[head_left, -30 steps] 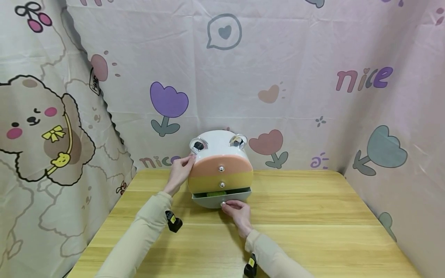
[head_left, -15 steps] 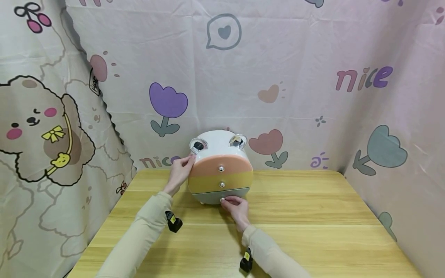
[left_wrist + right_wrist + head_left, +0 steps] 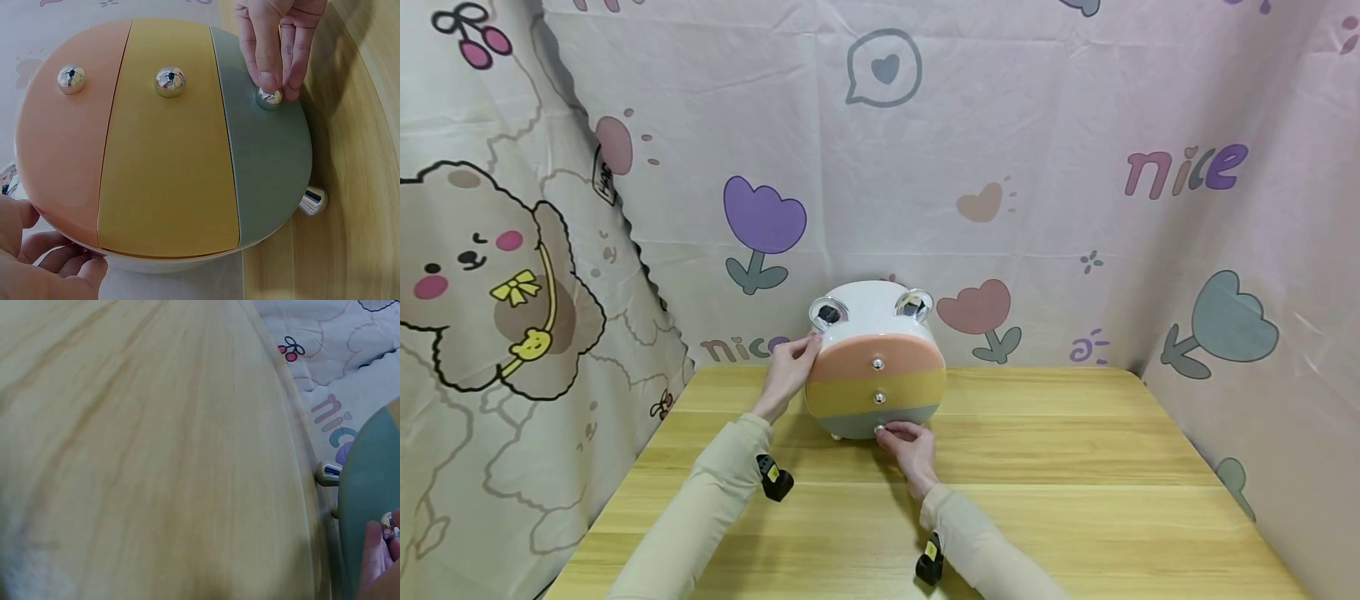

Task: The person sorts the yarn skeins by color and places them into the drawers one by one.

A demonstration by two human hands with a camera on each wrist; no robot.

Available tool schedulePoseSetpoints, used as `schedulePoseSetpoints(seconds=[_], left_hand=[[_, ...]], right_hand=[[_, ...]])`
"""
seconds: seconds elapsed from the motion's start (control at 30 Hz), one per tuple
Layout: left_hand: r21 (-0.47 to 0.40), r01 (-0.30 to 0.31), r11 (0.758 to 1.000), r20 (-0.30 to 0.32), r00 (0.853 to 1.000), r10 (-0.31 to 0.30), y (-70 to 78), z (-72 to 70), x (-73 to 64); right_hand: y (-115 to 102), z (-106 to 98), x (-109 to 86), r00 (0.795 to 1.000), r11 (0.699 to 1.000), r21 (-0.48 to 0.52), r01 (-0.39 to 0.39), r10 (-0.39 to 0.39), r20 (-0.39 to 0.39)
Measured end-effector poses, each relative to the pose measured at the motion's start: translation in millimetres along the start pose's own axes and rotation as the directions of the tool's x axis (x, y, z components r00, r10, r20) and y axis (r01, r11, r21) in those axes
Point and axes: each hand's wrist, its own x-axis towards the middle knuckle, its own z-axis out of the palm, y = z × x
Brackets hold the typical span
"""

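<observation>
A frog-shaped drawer box (image 3: 874,392) stands on the table, its front striped orange, yellow and grey-green. All three drawers are closed, each with a round silver knob. My right hand (image 3: 912,454) pinches the knob (image 3: 269,98) of the grey-green bottom drawer (image 3: 265,162) between thumb and fingertips. At the box's upper left side, just under one frog eye (image 3: 828,314), my left hand (image 3: 790,371) rests its fingertips against the body. In the left wrist view, the left fingers (image 3: 75,262) lie bent along the box's edge. Whatever is in the drawers is hidden.
The wooden table (image 3: 1037,450) extends to both sides of the box and in front of it. Close behind hangs a patterned cloth (image 3: 1045,117), with another cloth (image 3: 497,467) on the left. A silver foot (image 3: 314,200) shows under the box.
The bottom drawer, partly out with something green inside a second ago, has slid back flush with the front. My right hand moved inward with its knob; my left hand stayed in place.
</observation>
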Motion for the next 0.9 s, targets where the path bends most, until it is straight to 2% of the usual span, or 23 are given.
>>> schedulePoseSetpoints(seconds=[0.17, 0.3, 0.43, 0.5, 0.63, 0.8, 0.9], left_hand=[[0.001, 0.004, 1.0, -0.001, 1.0, -0.004, -0.1, 0.1, 0.4], [-0.004, -0.017, 1.0, -0.013, 1.0, 0.017, -1.7, 1.3, 1.0], [0.018, -0.063, 0.998, -0.057, 0.996, 0.064, -5.5, 4.5, -0.3], [0.061, -0.08, 0.995, -0.086, 0.993, 0.086, -8.1, 6.5, -2.5], [0.112, -0.108, 0.988, -0.116, 0.986, 0.121, -15.1, 8.4, -6.9], [0.077, -0.146, 0.986, -0.128, 0.98, 0.155, -31.3, 6.8, -10.4], [0.077, -0.142, 0.987, -0.122, 0.981, 0.15, -45.5, 5.3, -13.0]], right_hand=[[14, -1, 10.9, 1.0, 1.0, 0.003, -0.018, 0.018, -0.013], [28, -3, 18.3, 1.0, 1.0, 0.016, -0.017, 0.018, -0.023], [32, -6, 19.3, 1.0, 0.999, 0.039, 0.001, -0.001, -0.011], [31, -10, 17.8, 1.0, 0.999, 0.035, 0.004, -0.004, -0.007], [25, -23, 14.0, 1.0, 1.0, 0.011, 0.0, 0.0, 0.006], [16, -49, 16.0, 1.0, 1.0, 0.009, -0.006, 0.007, -0.017], [11, -69, 20.0, 0.998, 1.0, -0.018, -0.012, 0.011, -0.055]])
